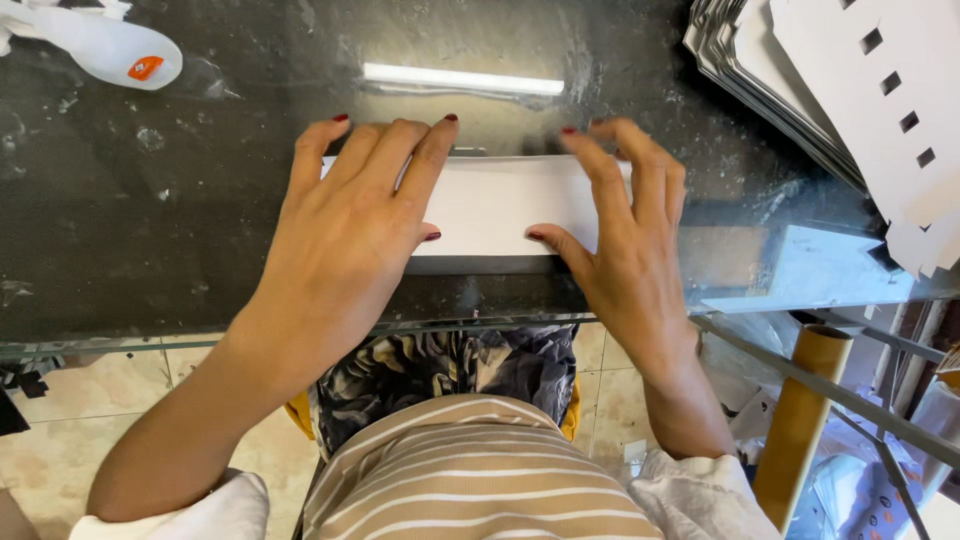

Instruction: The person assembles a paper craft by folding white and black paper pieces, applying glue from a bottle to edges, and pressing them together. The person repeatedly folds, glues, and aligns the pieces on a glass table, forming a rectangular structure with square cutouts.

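white folded card [490, 205], one, pressed flat under two hands: left [350, 225], right [625, 235].

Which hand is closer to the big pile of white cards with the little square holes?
Right. The right hand presses the white folded card, just left of the pile of white cards. The left hand lies farther left.

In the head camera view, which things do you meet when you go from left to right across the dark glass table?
White squeeze bottle with orange spot → left hand → white folded card → right hand → stack of white punched sheets.
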